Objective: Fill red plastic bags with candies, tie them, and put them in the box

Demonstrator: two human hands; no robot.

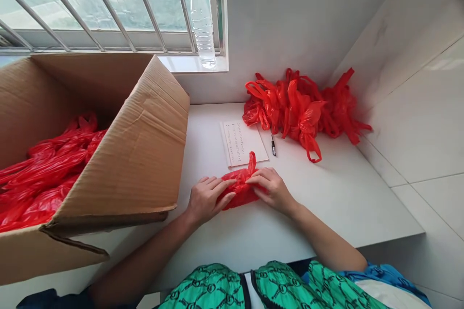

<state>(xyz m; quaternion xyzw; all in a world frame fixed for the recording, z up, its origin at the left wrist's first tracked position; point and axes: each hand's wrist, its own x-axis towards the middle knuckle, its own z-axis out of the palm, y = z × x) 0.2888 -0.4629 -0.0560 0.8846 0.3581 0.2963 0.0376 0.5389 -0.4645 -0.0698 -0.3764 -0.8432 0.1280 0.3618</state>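
Note:
On the white tabletop (326, 203) lies a bunched red plastic bag (242, 184), and both my hands grip it. My left hand (206, 198) closes on its left end, fingers wrapped over the plastic. My right hand (271, 188) pinches the right side near a knotted tail that sticks upward. Behind them lies a sheet of paper (242, 142) with printed rows, and a small black pen (273, 146) beside it.
A large open cardboard box (145, 145) at the left holds many red bags (43, 169). A pile of knotted red bags (300, 106) sits at the back against the wall. A clear water bottle (201, 21) stands on the windowsill. Tiled wall borders the right.

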